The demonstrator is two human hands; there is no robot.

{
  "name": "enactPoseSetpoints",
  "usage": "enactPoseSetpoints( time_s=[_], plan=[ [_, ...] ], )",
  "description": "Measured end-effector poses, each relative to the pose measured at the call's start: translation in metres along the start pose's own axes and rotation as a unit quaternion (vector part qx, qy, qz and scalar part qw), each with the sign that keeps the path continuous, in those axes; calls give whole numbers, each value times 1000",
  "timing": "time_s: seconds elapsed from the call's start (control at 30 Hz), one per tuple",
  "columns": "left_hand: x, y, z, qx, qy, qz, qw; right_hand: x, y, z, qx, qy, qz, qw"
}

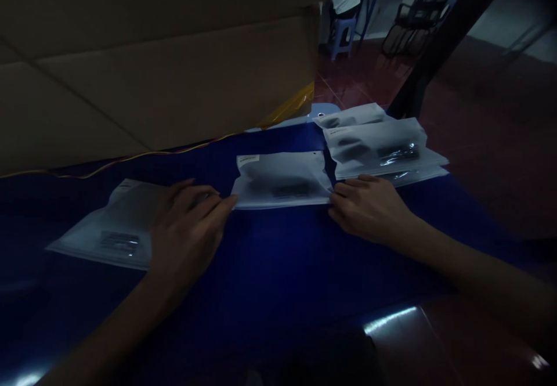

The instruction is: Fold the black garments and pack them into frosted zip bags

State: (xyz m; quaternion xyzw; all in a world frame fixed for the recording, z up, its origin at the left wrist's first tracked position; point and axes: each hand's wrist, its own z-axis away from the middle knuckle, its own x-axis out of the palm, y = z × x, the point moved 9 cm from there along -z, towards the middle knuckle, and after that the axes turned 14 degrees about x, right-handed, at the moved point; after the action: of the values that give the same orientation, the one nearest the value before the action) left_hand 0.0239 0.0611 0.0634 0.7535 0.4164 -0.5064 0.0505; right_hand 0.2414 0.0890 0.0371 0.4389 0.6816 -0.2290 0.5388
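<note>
A whitish translucent plastic bag with a small printed label and something dark inside lies on the blue tabletop. My left hand pinches its near left corner between thumb and finger. At the opposite near corner, the fingers of my right hand are closed on the bag's edge. Partly covered by my left hand, another similar bag lies at the left. Just beyond my right hand sits a stack of the same bags. What the bags contain cannot be made out.
A large cardboard box walls off the back left, with a thin yellow-red wire along its base. A dark post rises past the table's right side. Farther off are a person on a blue stool and a black chair.
</note>
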Motion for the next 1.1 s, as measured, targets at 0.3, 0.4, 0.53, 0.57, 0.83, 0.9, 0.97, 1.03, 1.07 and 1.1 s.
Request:
enactPoseSetpoints(
  time_s=[0.3, 0.4, 0.53, 0.57, 0.83, 0.9, 0.97, 1.03, 1.07, 1.1],
  plan=[
    [-6, 22, -13, 20, -17, 25, 999, -3, 6, -2, 22, 32, 16, 999],
    [-2, 26, -11, 43, -15, 28, 999, -6, 9, -2, 48, 41, 24, 998],
    [4, 22, -5, 60, 3, 32, 998, -11, 9, -1, 82, 44, 14, 996],
    [3, 22, -5, 63, 12, 36, 997, -16, 5, 0, 75, 70, 4, 995],
    [-15, 29, -14, 11, 90, 149, 985, -51, -51, 32, -139, 267, -144, 943],
    [-12, 29, -13, -21, 97, 215, 972, -47, -58, 30, -146, 235, -143, 950],
    [-10, 29, -12, -36, 104, 258, 960, -41, -60, 27, -142, 203, -137, 959],
    [-10, 33, -14, -29, 107, 278, 954, -30, -57, 21, -119, 159, -140, 970],
    [-11, 35, -15, -19, 110, 282, 953, -22, -54, 17, -103, 128, -147, 975],
    [-13, 39, -18, -5, 111, 285, 952, -14, -51, 13, -84, 97, -159, 979]
  ],
)
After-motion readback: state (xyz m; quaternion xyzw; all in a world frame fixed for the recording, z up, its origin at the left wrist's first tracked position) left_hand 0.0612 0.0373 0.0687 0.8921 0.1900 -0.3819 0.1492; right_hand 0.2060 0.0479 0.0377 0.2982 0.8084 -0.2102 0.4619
